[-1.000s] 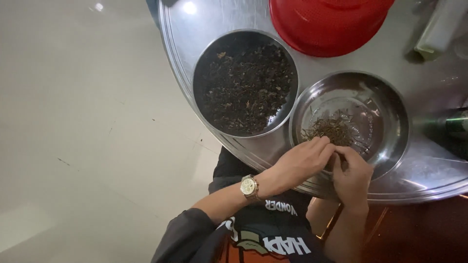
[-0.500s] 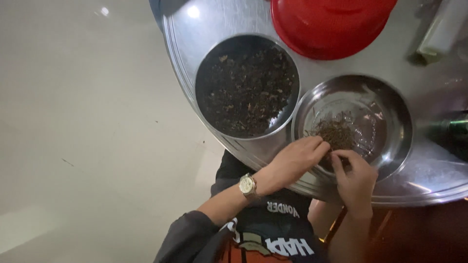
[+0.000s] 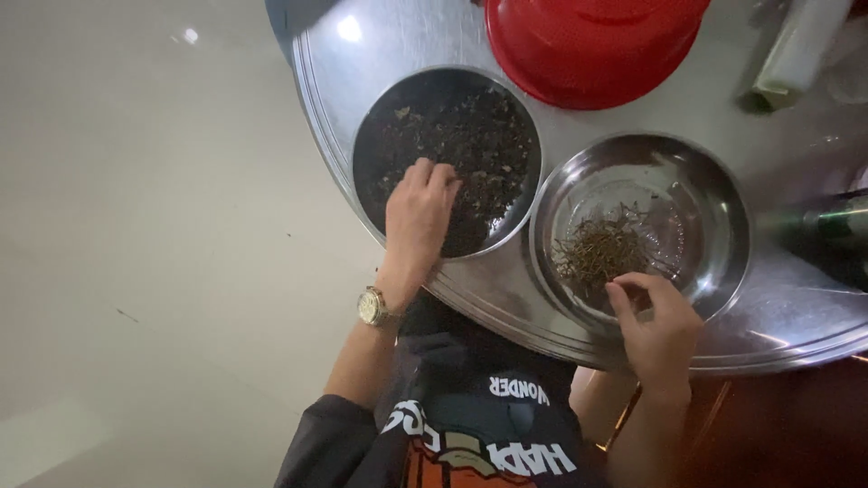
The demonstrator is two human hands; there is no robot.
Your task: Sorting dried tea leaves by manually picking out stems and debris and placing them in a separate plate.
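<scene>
2 steel bowls stand side by side on a round steel tray (image 3: 488,298), which lies on the worktop. Left bowl (image 3: 380,122): filled with dark, crumbly dried leaf (image 3: 488,145), a loose mass with no single direction. Left hand (image 3: 418,212), wristwatch (image 3: 372,307) on its wrist, rests palm down in this bowl, fingertips (image 3: 434,173) curled into the leaf; whether its grip has closed on anything, I cannot tell. Right bowl (image 3: 714,208): nearly bare, holding a small heap of thin brown stems (image 3: 601,248) near its front wall. Stems lie criss-crossed, long axes mostly running left to right with some fanning toward the far rim. Right hand (image 3: 658,325) hangs over the bowl's near rim, thumb and forefinger drawn together in a fine pinch beside the heap; what sits between them is too small to tell. Handling, as judged: stems very light, dry, stiff yet brittle, likely to snap if squeezed; best taken singly by a fingertip pinch at mid-length. Leaf light, flaky, prone to crumble and scatter. Red basin (image 3: 592,45) sits behind both bowls, just beyond them.
</scene>
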